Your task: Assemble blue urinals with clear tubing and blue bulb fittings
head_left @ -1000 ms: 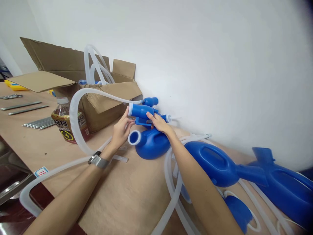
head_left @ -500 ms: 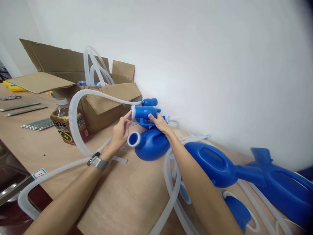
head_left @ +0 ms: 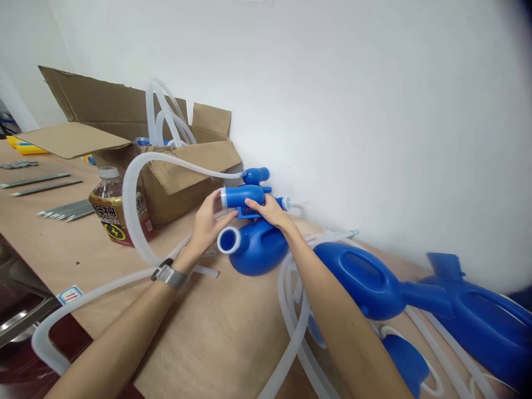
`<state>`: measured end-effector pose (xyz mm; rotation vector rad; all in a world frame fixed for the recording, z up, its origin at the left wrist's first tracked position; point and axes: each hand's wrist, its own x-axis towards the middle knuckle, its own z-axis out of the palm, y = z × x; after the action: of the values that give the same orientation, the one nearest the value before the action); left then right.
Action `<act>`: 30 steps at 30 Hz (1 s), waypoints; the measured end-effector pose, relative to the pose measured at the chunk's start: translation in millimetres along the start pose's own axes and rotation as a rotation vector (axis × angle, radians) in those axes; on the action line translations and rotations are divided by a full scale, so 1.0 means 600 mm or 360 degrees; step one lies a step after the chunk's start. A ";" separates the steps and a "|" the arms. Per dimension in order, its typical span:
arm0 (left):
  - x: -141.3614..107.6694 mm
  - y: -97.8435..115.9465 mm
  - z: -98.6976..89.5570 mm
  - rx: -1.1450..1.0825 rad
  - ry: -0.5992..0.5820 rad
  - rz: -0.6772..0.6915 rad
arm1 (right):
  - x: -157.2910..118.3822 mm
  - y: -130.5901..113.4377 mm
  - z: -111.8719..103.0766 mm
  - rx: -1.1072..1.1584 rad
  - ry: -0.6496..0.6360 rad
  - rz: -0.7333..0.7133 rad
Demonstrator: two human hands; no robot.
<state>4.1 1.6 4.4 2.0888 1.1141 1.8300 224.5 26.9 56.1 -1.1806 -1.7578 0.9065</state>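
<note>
A blue cylindrical piece [head_left: 243, 196] with a white ring at its left end is held above a blue jug [head_left: 260, 255]. My right hand [head_left: 272, 212] wraps round the right part of this piece, thumb on its near side. At its white-ringed end, my left hand [head_left: 209, 226] has its fingers behind the ring and its thumb spread apart below, toward a blue bracket-like part [head_left: 248, 213]. The jug lies on the table, its white-rimmed mouth facing left and toward me. Another blue fitting [head_left: 256, 175], joined to a white hose [head_left: 135, 208], is behind the piece.
An open cardboard box [head_left: 178, 188] with hoses stands at the left behind a drink bottle [head_left: 118, 213]. Metal rods [head_left: 68, 210] lie farther left. More blue jugs [head_left: 361, 277] and looped hoses [head_left: 286, 310] cover the right side, beside the white wall [head_left: 374, 111].
My left hand has opened wider, its thumb now lower and apart from the fingers at the ring. The blue piece has shifted slightly down and left, with my right hand still on it.
</note>
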 end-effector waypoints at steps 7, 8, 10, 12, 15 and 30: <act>-0.002 -0.024 0.000 0.0120 -0.0113 0.0024 | -0.002 -0.005 -0.004 -0.0175 -0.0017 -0.0052; -0.003 -0.024 0.002 0.0126 -0.0110 -0.0026 | -0.002 -0.005 -0.004 -0.0199 -0.0023 -0.0056; -0.006 -0.021 0.006 0.0132 -0.0089 -0.0108 | -0.002 -0.006 -0.005 -0.0244 -0.0039 -0.0063; -0.007 -0.015 0.008 0.0118 -0.0056 -0.0150 | -0.004 -0.008 -0.006 -0.0286 -0.0053 -0.0069; -0.003 -0.003 0.005 0.0026 -0.0050 -0.0111 | -0.007 -0.011 -0.007 -0.0333 -0.0060 -0.0080; 0.001 -0.035 -0.010 0.0013 -0.0155 -0.0154 | -0.004 -0.005 -0.010 -0.0420 -0.0023 -0.0092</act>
<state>-10.3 14.6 -5.4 2.0659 1.1775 1.6647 229.4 24.7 60.8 -1.2834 -1.9574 0.6643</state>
